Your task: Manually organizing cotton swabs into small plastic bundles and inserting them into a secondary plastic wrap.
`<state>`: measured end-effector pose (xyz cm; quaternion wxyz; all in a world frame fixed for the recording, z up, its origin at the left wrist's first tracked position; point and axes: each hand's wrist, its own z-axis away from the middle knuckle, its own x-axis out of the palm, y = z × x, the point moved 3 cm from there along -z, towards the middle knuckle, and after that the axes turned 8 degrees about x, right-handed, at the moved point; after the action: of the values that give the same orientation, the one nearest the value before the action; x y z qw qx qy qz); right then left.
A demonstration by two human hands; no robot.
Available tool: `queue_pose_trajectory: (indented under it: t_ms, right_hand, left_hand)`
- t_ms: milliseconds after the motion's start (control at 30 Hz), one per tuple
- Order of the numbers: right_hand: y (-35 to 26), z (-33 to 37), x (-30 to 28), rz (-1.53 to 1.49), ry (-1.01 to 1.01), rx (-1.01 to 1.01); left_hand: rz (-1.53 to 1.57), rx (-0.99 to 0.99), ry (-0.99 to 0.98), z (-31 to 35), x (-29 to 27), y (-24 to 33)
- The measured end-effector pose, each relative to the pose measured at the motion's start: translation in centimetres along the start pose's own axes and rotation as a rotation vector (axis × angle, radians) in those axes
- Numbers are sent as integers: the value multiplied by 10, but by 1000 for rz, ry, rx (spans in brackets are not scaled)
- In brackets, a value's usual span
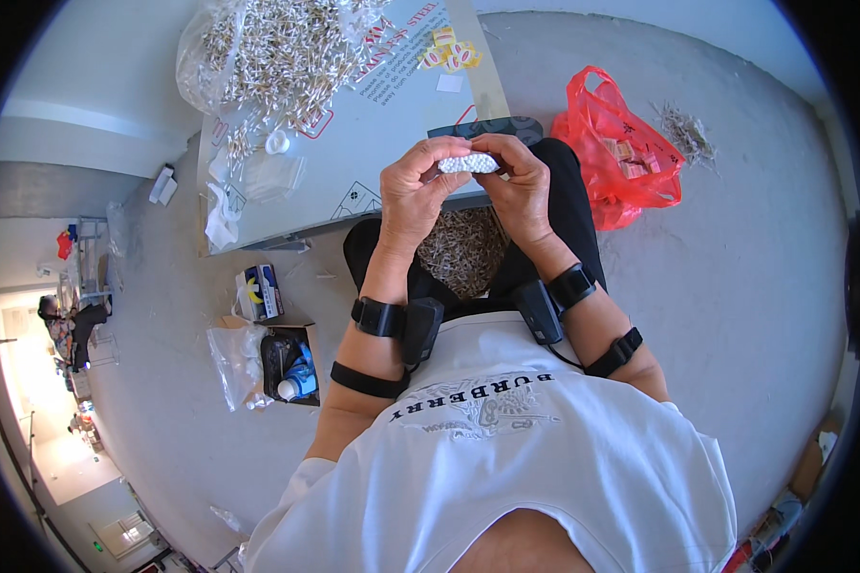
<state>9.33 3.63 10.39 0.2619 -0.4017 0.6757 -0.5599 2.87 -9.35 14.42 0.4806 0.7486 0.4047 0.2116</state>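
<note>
I hold a compact bundle of cotton swabs (468,163) over my lap, its white tips showing side by side. My left hand (413,196) grips its left end between thumb and fingers. On the other end, the fingers of my right hand (519,189) are closed in the same way. Below my hands, between my legs, lies a mass of loose cotton swabs (461,253); what contains it is mostly hidden. A large heap of cotton swabs (282,62) spills from a clear plastic bag (204,59) on the table ahead.
The table (325,167) also carries yellow-and-white printed cards (452,53), a small white round container (277,142) and crumpled white material (223,220). A red plastic bag (607,110) with small packs stands at right, near scattered swabs (686,136). An open cardboard box (312,368) holds a blue bottle (299,379).
</note>
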Motion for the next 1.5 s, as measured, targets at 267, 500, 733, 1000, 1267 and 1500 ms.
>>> queue_pose_trajectory:
  t_ms: [267,500,733,1000,1267,1500]
  right_hand:
    - [-7,0,2,51,-1,-17]
    - [-8,1,1,71,-1,-22]
    - [-3,0,3,-29,-29,-21]
    - [2,1,3,-239,-109,106]
    - [-19,0,6,-517,-253,260]
    - [-22,0,14,-540,-174,183]
  left_hand:
    - [-70,40,-38,-3,3,-2]
    - [-277,171,-42,-5,8,5]
    - [-350,222,-26,-4,9,7]
    - [-341,237,12,-4,9,9]
    - [-414,286,121,-4,4,14]
    - [-475,338,138,-4,5,19]
